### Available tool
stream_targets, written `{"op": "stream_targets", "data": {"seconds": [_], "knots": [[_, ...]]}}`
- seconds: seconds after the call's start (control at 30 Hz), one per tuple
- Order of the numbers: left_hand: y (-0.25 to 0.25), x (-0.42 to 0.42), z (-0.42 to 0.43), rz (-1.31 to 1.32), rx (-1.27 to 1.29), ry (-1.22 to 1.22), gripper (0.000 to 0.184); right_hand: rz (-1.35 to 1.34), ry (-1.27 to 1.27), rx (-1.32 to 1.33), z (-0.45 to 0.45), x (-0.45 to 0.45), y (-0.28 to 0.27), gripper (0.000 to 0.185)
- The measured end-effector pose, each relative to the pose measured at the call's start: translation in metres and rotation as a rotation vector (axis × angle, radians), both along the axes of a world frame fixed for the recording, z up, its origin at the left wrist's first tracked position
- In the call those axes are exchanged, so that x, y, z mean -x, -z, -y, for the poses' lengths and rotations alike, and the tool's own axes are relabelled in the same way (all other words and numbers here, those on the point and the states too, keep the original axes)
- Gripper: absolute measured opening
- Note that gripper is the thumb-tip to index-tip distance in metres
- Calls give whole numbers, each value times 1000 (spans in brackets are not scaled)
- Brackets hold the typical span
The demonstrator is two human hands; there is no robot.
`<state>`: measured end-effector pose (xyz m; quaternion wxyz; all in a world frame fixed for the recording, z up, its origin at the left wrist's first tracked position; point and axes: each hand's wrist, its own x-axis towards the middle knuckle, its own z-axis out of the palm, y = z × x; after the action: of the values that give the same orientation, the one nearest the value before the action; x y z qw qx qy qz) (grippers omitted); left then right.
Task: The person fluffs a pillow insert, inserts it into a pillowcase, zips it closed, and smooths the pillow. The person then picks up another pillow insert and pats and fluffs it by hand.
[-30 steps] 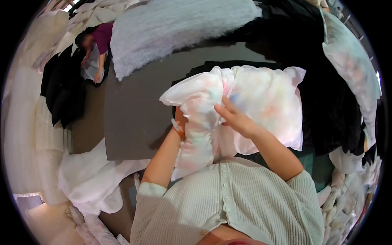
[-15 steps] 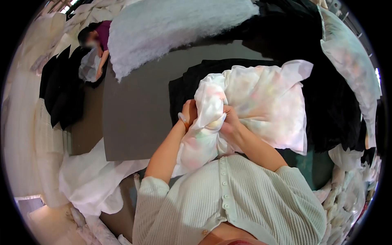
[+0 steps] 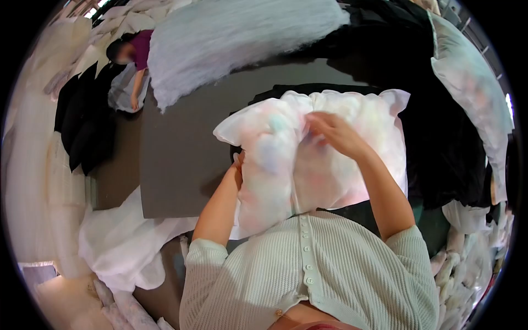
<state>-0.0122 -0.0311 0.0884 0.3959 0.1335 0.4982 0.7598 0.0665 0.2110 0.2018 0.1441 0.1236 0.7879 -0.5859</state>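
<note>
A plump white pillow [image 3: 269, 159] with soft pink, green and blue patches showing lies in front of me, creased down its middle. My left hand [image 3: 238, 160] is against the pillow's left side, its fingers mostly hidden behind the white cloth. Over the middle crease hovers my right hand [image 3: 333, 132], a little blurred, with its fingers stretched out and apart. It is close to the cloth; whether it touches I cannot tell. Black fabric [image 3: 308, 87] lies beneath the pillow.
A thick sheet of white fluffy batting [image 3: 242, 44] covers the far side of the grey table [image 3: 176, 165]. At the far left a person [image 3: 141, 52] bends over a pale bag. More black fabric [image 3: 440, 137] and a similar pillow [image 3: 476, 82] are at the right. White cloth [image 3: 126, 236] hangs at the near left.
The twisted, bunched left part of the pillow has spread out flat to the left. My right hand has let go and risen up over the pillow; my left hand has shifted slightly left.
</note>
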Motion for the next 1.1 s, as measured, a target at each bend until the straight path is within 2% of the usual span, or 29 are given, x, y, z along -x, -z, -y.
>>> {"op": "stream_targets", "data": {"seconds": [0.03, 0.07, 0.1, 0.17, 0.2, 0.23, 0.3, 0.33, 0.37, 0.43, 0.47, 0.53, 0.57, 0.63, 0.73, 0.77, 0.83, 0.9, 0.93, 0.97, 1.03, 1.07, 1.1], "knots": [[2, -1, -6, -21, 17, -10, 40, 133, -29, 279, 11, 6, -3, 67], [5, -3, -12, -46, 44, -25, 40, 162, -9, 326, 26, 5, -8, 64], [7, -3, -15, -64, 59, -37, 41, 160, -7, 321, 32, 7, 12, 64], [11, 0, -21, -105, 84, -54, 43, -40, 315, 253, 40, 17, 73, 63], [14, 1, -24, -131, 101, -59, 44, -85, 390, 356, 47, 8, 55, 53], [17, 0, -26, -161, 125, -70, 45, -80, 391, 354, 47, 3, 47, 53], [23, 1, -26, -220, 167, -97, 47, -18, 526, 637, 46, -2, 40, 43], [26, 1, -26, -266, 200, -115, 47, 65, 571, 694, 45, 0, 45, 37], [29, 0, -25, -319, 239, -134, 48, 73, 572, 699, 43, 0, 52, 37], [42, 4, -28, -462, 338, -168, 50, 256, 444, 1064, 41, -1, 69, 34], [49, 6, -30, -529, 383, -185, 51, 251, 448, 1067, 42, -1, 84, 34], [64, 12, -35, -649, 461, -207, 53, 225, 132, 1680, 48, -3, 110, 35], [69, 16, -36, -683, 483, -218, 54, 220, 130, 1683, 50, -2, 118, 35], [68, 21, -37, -709, 509, -223, 55, 144, 95, 1872, 59, 2, 122, 38], [48, 27, -32, -618, 490, -259, 58, 105, 180, 1736, 55, 16, 119, 42], [34, 29, -28, -528, 453, -313, 59, 95, 166, 1739, 51, 17, 115, 42], [-17, 28, -19, -307, 276, -439, 63, 23, 299, 1522, 46, 10, 96, 44], [-50, 33, 1, 64, -274, -66, 72, -22, 214, 1499, 51, 9, 98, 48], [-58, 25, 0, 33, -221, -5, 85, -54, 125, 1467, 53, 8, 99, 52], [-50, 17, -3, -1, -111, -72, 83, -50, 122, 1469, 56, 8, 99, 52], [-41, 11, 0, -43, -80, 41, 71, -129, 78, 1562, 65, 10, 91, 51], [-36, 7, 1, -49, -76, 37, 71, -110, -13, 1525, 63, 14, 101, 51], [-49, -4, -7, -66, 41, -61, 65, -115, -16, 1531, 65, 17, 101, 51]]}}
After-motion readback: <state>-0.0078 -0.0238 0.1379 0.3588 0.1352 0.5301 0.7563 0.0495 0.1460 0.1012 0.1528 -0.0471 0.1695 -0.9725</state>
